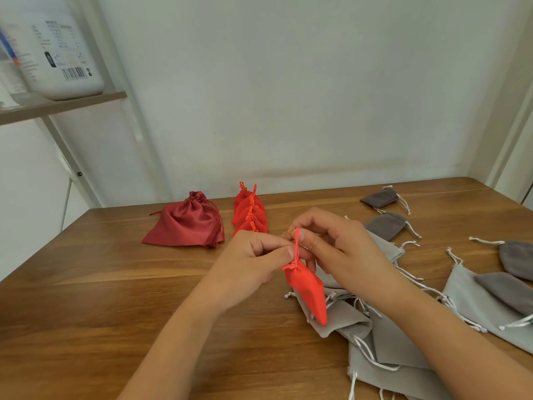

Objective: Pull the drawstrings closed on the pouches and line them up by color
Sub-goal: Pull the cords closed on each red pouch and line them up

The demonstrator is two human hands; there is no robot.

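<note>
Two hands are engaged on one small orange-red pouch [307, 293], which is held up off the wooden table [115, 284] above a heap of light grey pouches [383, 342]. Its drawstring [296, 243] is pinched between thumb and forefinger of the left hand [253, 261] and of the right hand [331, 241], the fingers narrowed onto the cord just above the gathered neck, so that the pouch hangs from it. The neck appears already drawn tight, and the closing step for this pouch is judged to be nearly done. Farther back, a row of orange-red pouches [249, 212] is laid in line, with a dark red satin pouch [186, 223] just beside it on the left; two dark grey pouches [385, 210] are set well apart on the right. Next, the held pouch would need to be carried to the near end of the orange-red row and laid down in line, before a grey pouch is taken up.
</note>
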